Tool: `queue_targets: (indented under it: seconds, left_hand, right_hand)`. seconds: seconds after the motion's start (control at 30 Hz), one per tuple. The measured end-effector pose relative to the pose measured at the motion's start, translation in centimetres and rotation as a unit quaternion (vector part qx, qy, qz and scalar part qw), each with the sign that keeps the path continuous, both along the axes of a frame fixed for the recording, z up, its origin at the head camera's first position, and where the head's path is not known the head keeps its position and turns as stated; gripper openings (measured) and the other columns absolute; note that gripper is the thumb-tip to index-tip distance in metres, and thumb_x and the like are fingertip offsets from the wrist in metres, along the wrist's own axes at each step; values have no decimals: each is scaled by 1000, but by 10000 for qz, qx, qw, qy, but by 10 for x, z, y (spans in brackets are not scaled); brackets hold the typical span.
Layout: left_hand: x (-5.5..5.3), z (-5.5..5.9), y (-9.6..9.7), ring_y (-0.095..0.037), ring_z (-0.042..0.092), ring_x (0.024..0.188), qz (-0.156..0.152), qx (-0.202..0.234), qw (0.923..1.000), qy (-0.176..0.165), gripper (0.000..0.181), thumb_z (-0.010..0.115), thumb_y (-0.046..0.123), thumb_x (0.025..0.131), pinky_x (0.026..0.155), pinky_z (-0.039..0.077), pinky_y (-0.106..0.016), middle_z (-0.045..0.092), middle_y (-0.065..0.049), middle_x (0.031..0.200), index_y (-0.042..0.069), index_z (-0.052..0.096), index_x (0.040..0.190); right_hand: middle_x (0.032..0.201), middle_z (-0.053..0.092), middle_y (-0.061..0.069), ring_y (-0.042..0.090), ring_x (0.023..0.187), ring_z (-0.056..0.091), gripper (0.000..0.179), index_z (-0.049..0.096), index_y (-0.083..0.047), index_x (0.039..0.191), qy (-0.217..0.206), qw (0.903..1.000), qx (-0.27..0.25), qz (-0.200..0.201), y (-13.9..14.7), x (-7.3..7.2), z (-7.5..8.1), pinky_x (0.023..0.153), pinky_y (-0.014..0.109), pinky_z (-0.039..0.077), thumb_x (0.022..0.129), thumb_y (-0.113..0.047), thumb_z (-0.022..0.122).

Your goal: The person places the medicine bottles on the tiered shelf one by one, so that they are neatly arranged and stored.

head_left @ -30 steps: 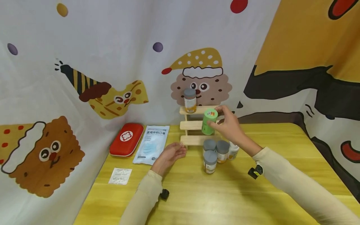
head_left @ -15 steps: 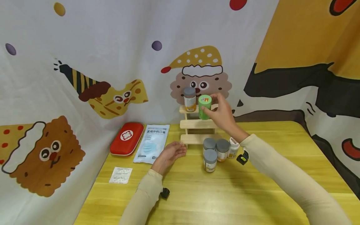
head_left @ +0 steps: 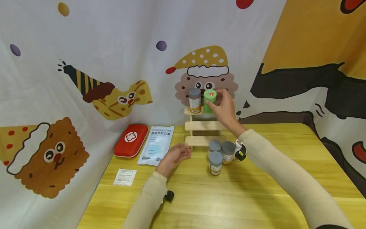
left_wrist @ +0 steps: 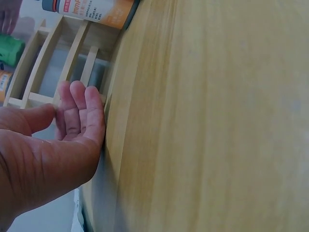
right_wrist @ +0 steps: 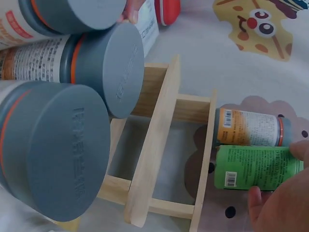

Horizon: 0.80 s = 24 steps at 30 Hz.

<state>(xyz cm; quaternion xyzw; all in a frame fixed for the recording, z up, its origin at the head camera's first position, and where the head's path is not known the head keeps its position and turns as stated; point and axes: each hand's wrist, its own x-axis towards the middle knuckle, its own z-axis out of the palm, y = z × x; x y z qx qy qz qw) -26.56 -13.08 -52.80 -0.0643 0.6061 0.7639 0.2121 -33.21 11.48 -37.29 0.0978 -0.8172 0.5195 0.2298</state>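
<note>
My right hand (head_left: pixel 224 106) holds a green bottle (head_left: pixel 209 101) between thumb and fingers at the top tier of a small wooden stepped rack (head_left: pixel 201 126). Beside it on that tier stands a grey-capped bottle (head_left: pixel 195 101) with a white and orange label. In the right wrist view the green bottle (right_wrist: pixel 256 166) lies close alongside the capped one (right_wrist: pixel 253 127). At the rack's lower left end is my left hand (head_left: pixel 173 158), its fingers loosely bent with the fingertips by the frame. Whether they touch the wood (left_wrist: pixel 72 53) I cannot tell.
Several grey-capped bottles (head_left: pixel 215 163) stand in front of the rack's lower right, with a white bottle (head_left: pixel 238 149) partly behind the right wrist camera. Left of the rack lie a mask packet (head_left: pixel 156 144), a red case (head_left: pixel 131 140) and a small white packet (head_left: pixel 125 177).
My right hand has raised the green bottle from in front of the middle tier to the top tier, next to the capped bottle. The left hand has stayed at the rack's lower left.
</note>
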Motion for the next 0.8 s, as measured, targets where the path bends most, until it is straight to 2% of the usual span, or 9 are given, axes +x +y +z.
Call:
queue_targets:
  seconds: [0.27,0.47,0.7,0.8]
  left_hand:
    - [2,2,0,-15,68,92,-15,5,10000,62,23,51,18,113,96,64,-32,67,-8,101,-3,57,121]
    - [2,0,0,-15,67,93,-59,-34,9999,103,27,50,19,113,96,64,-32,67,-7,101,-5,55,125]
    - [2,-1,0,-15,68,92,-67,-48,9999,126,16,50,17,114,93,65,-31,67,-5,99,3,57,113]
    - [2,-1,0,-15,68,91,-31,-55,9999,101,16,50,18,113,91,65,-29,67,-5,100,4,58,112]
  right_hand:
    - [126,59,19,32,108,63,55,53,-1,137,27,9988,313,-372,-4,-12,-8,85,36,54,96,-26,80]
    - [125,59,18,31,108,60,56,54,-3,137,-9,9981,399,-472,-3,-18,-13,89,41,53,98,-34,78]
    - [130,60,19,34,114,62,59,54,-2,139,183,9972,476,-553,-4,-23,-16,97,48,55,98,-37,78]
    - [131,60,19,34,114,63,59,54,-3,139,217,9967,484,-615,-6,-23,-17,97,49,55,98,-38,78]
